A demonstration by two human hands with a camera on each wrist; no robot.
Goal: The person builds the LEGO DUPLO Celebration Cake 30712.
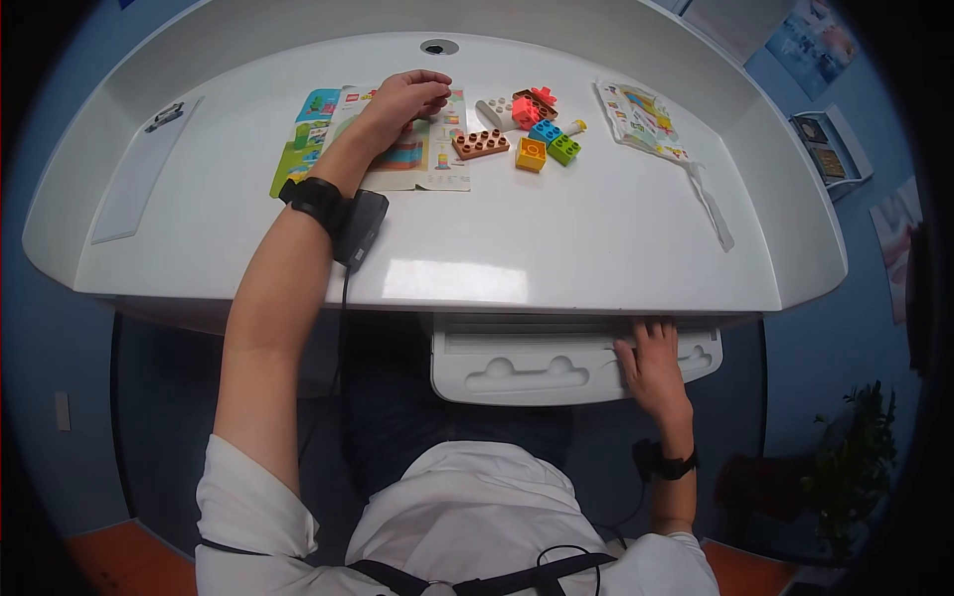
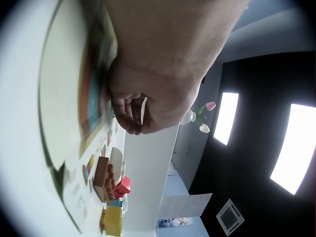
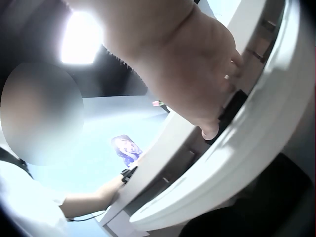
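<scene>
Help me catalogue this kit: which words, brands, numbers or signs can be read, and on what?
White printed paper: red logo, possibly "LEGO"; remaining print too small.
White printed plastic packet: red logo and lettering, too small.
Black box-shaped wrist device: white mark, too small.
No numbers are legible.

Office-like room, perhaps reception area. White curved desk [image 1: 596, 248] with raised surround, round cable hole [image 1: 439, 47], pull-out tray [image 1: 452, 368] with moulded hollows under desktop. Clipboard [image 1: 149, 184] at left end. Blue walls [image 1: 60, 298], picture posters [image 1: 810, 45], wall rack [image 1: 833, 154] at right, wall plate [image 1: 63, 411] low at left. Leafy plant [image 1: 855, 467] near right wall. Overhead: dark ceiling [image 2: 266, 74], bright rectangular light panels [image 2: 227, 118], square fitting [image 2: 230, 217]. Pink and white flowers [image 2: 204, 116] beyond desk. Orange patches [image 1: 129, 561] at floor level.
</scene>
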